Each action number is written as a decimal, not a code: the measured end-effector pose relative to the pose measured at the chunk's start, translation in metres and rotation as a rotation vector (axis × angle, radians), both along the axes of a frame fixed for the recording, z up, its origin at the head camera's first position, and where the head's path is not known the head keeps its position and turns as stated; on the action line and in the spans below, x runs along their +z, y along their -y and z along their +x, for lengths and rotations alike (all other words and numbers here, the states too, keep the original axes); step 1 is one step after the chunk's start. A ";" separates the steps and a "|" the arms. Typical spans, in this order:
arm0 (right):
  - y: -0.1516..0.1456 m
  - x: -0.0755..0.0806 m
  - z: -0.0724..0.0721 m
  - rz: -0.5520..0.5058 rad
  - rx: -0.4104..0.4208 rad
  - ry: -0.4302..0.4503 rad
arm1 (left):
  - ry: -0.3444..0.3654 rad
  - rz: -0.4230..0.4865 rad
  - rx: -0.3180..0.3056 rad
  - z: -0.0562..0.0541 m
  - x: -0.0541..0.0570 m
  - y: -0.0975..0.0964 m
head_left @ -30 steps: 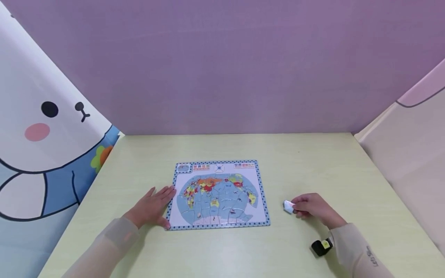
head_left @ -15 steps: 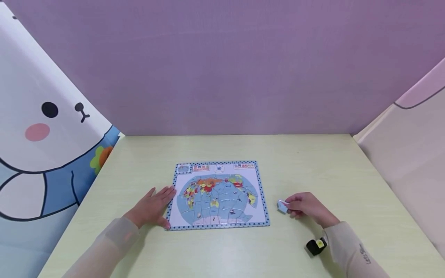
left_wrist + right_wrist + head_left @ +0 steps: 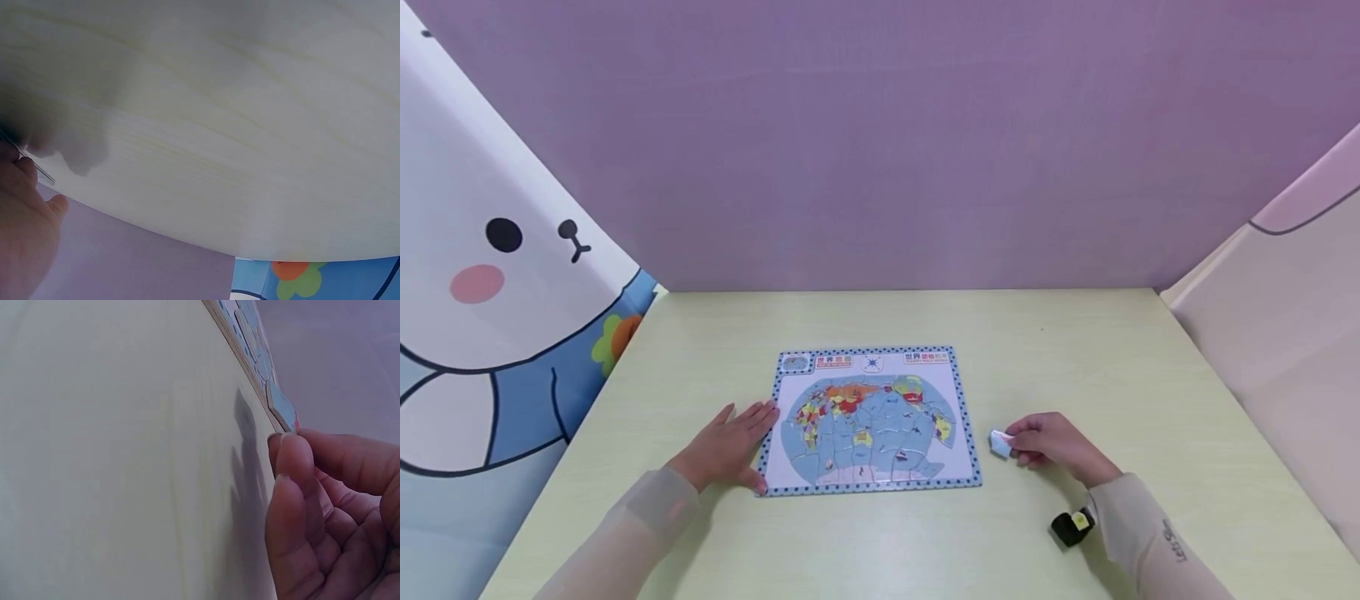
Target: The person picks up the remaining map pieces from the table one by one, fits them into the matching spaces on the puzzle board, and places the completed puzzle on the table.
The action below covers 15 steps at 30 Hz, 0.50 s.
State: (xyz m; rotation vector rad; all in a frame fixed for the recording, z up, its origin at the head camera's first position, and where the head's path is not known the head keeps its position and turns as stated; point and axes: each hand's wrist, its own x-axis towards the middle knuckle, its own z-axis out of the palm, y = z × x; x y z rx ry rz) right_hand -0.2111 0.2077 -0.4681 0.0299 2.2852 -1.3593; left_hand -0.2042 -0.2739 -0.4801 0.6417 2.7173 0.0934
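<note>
A world-map jigsaw puzzle [image 3: 880,433] in a dotted blue frame lies flat on the table, with a white gap at the lower right of its map. My left hand [image 3: 726,446] rests at the puzzle's left edge with fingers spread, thumb near the lower left corner. To the right of the board, my right hand [image 3: 1056,446] pinches a light blue puzzle piece [image 3: 1000,443] between thumb and fingertips. The right wrist view shows the piece [image 3: 279,407] held up off the table, its shadow below, overlapping the board's edge.
A small black wrist camera [image 3: 1071,527] hangs under the right wrist. The pale wooden table [image 3: 880,546] ends at a purple backdrop [image 3: 880,150]. A cartoon-printed cloth [image 3: 527,333] stands along the left side, and a light panel [image 3: 1285,333] along the right.
My right hand has moved left toward the board with the puzzle piece in its fingertips. The left hand and the board have stayed in place.
</note>
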 end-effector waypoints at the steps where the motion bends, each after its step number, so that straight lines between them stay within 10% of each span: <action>1: 0.001 0.000 0.000 -0.002 0.007 0.000 | -0.002 0.000 -0.001 0.000 0.000 0.000; 15: 0.012 0.001 -0.002 0.004 0.016 0.026 | -0.019 -0.005 -0.010 0.000 -0.003 0.001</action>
